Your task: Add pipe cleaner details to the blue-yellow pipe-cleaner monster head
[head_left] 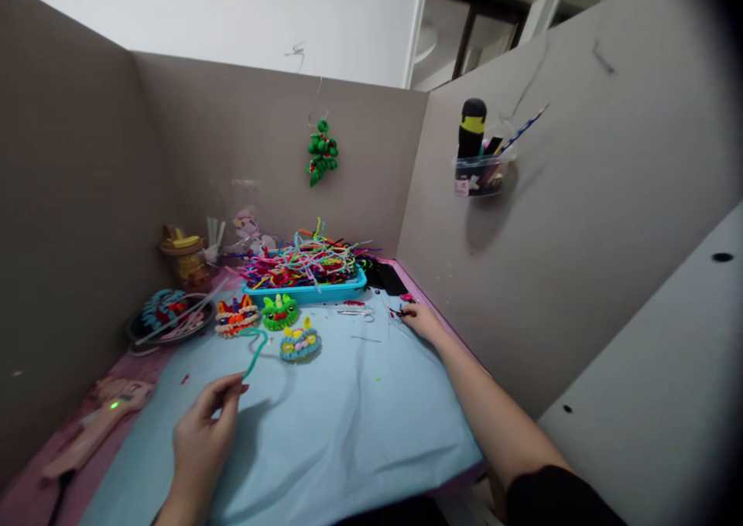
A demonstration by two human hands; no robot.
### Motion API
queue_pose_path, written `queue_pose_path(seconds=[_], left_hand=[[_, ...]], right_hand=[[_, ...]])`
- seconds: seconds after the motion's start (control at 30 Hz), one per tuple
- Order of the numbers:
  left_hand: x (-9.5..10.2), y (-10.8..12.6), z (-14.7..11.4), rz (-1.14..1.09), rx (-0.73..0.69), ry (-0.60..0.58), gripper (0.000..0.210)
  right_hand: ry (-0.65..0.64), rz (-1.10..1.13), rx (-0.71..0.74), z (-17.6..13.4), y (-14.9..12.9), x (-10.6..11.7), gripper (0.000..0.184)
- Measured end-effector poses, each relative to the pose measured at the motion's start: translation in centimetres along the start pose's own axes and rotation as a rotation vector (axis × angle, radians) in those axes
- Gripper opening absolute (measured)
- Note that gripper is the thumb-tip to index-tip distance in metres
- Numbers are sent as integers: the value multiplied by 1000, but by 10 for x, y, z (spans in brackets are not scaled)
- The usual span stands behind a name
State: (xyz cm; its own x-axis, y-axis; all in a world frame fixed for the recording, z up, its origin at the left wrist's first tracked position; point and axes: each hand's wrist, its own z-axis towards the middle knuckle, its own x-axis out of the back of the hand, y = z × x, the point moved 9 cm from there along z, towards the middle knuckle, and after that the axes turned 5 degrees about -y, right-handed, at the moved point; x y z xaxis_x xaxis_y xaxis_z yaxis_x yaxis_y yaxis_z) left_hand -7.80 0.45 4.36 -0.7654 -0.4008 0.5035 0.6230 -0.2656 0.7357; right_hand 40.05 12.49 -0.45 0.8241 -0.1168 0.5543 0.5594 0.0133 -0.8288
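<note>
While the left hand (209, 419) is lightly pinching a teal pipe cleaner (256, 356) above the tabletop (348, 410), the right hand (422, 322) is resting at a dark tool (399, 312); whether it is gripping, I cannot tell. Tool pickup is seemingly underway; the next move is probably requiring a secure grasp.

We counted two hands (206, 425), one held teal pipe cleaner (254, 361), three fuzzy faces (300, 346) on the cloth (325, 425), one blue tray (307, 295) and one glue gun (96, 435).

Green ornament (323, 153) hanging against gray partition (244, 131), clear holder (479, 187) with blue pencil (525, 128), white wall (232, 15) above.
</note>
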Motion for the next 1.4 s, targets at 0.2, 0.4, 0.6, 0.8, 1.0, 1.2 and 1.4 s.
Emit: queue_pose_path(seconds=[0.2, 0.4, 0.6, 0.8, 1.0, 1.2, 1.4], left_hand=[[-1, -1, 1, -7, 5, 8, 33], [-1, -2, 1, 3, 3, 6, 34], [0, -3, 1, 1, 19, 5, 33], [-3, -3, 1, 2, 25, -3, 33], [-3, -1, 1, -6, 17, -17, 32], [-4, -6, 0, -12, 12, -12, 32], [-2, -6, 0, -2, 15, -9, 31]], right_hand=[[27, 222, -44, -7, 11, 16, 23], [106, 217, -85, 1, 16, 23, 26], [92, 5, -98, 23, 7, 32, 33], [0, -296, -49, 10, -1, 22, 14], [-48, -475, -24, 0, -5, 2, 9], [21, -520, 19, 17, -23, -8, 9], [72, -490, 26, 25, -19, -26, 14]])
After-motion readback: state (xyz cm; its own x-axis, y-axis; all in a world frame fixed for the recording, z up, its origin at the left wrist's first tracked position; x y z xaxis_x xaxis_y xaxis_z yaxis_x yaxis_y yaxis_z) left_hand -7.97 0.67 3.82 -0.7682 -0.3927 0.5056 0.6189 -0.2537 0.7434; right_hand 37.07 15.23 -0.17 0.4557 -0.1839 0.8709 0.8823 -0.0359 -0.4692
